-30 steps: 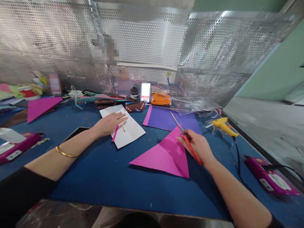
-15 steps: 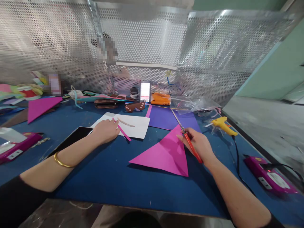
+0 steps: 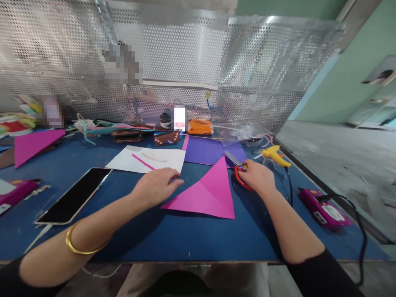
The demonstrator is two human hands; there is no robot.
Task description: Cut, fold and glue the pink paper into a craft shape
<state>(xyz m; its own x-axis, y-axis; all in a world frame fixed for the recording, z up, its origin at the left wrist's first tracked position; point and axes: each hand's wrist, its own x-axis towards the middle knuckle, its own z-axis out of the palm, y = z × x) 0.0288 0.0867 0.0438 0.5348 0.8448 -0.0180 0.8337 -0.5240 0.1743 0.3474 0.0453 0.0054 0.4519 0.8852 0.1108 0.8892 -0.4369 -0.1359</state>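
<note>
The left grip (image 3: pixel 157 186) hangs loosely spread near the left corner of the pink paper triangle (image 3: pixel 210 194) on the bench (image 3: pixel 130 243); the right grip (image 3: pixel 259 176) is at the scissors (image 3: pixel 239 180) (whether pinching them, I can't tell). I'd keep the scissors well clear of the triangle.

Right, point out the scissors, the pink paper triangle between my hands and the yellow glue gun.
Scissors (image 3: pixel 236 175), head view: on the red handle.
Pink paper triangle (image 3: pixel 208 193), head view: middle of its face.
Yellow glue gun (image 3: pixel 275 154), head view: on its body.
</note>
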